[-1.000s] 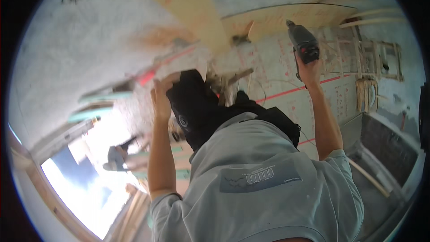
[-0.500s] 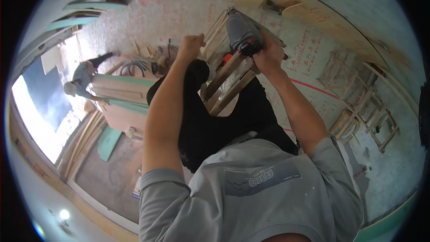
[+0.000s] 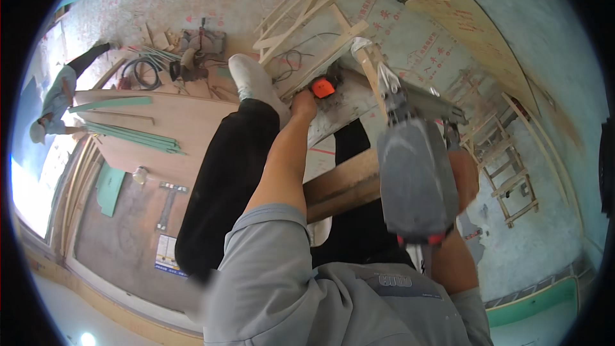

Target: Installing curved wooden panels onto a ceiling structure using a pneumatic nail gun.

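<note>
My right hand (image 3: 465,179) grips a grey nail gun (image 3: 416,176), raised close to my chest with its nose pointing away; the tool's body hides most of that hand's fingers. My left hand (image 3: 304,105) reaches low past my left knee. It is beside an orange-and-black object (image 3: 323,87) that looks like a tape measure, lying on a dusty board surface. Whether those fingers grip anything is hidden. Below the nail gun, a wooden beam (image 3: 343,186) passes between my legs.
A light wooden frame (image 3: 301,19) lies ahead near a loose cable. A wooden ladder-like frame (image 3: 506,173) is at right. At left, a large board (image 3: 128,131) carries green strips, and a co-worker (image 3: 61,93) bends beside it. Tools and scraps (image 3: 192,57) litter the floor.
My left hand has gone from raised in the air down to beside the orange object. The nail gun in my right hand has come right and nearer to my chest. The view has shifted too.
</note>
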The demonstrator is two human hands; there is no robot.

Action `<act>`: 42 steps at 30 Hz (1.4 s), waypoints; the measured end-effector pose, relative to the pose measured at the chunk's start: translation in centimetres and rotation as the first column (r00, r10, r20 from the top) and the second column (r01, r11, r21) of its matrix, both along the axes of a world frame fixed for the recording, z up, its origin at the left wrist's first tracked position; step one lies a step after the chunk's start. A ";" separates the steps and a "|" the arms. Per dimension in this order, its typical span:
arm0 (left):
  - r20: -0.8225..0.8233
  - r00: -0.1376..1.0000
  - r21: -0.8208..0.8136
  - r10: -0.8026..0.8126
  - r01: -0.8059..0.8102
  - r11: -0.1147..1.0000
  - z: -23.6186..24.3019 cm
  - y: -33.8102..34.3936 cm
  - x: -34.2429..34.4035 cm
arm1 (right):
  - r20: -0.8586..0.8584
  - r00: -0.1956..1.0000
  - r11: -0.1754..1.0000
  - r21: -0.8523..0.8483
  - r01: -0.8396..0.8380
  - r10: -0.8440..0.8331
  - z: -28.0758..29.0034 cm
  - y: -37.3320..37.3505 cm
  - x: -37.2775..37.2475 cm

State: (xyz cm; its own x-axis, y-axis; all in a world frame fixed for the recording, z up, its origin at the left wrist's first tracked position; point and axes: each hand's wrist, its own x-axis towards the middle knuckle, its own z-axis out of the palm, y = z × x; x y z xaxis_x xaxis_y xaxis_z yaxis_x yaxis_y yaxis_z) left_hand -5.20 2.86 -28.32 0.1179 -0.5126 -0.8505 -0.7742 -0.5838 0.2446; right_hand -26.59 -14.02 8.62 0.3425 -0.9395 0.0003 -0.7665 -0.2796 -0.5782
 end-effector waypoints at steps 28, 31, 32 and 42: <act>0.307 0.946 -0.163 0.109 -0.061 0.985 -3.3 2.9 -0.6 | -0.042 0.997 0.989 0.136 -0.059 0.065 0.5 -0.4 0.4; -0.086 0.880 0.124 0.468 -0.456 0.881 0.3 0.3 -2.2 | -0.054 0.996 0.990 0.131 -0.058 0.066 0.5 -0.1 -0.4; 0.082 0.969 0.044 0.232 -0.236 0.971 0.9 0.5 -2.8 | -0.045 0.997 0.989 0.134 -0.059 0.066 0.4 0.0 -0.3; -0.012 0.921 -0.176 -0.390 0.382 0.907 -1.9 -1.8 -3.7 | -0.073 0.995 0.985 0.168 -0.051 0.064 0.8 -0.3 0.3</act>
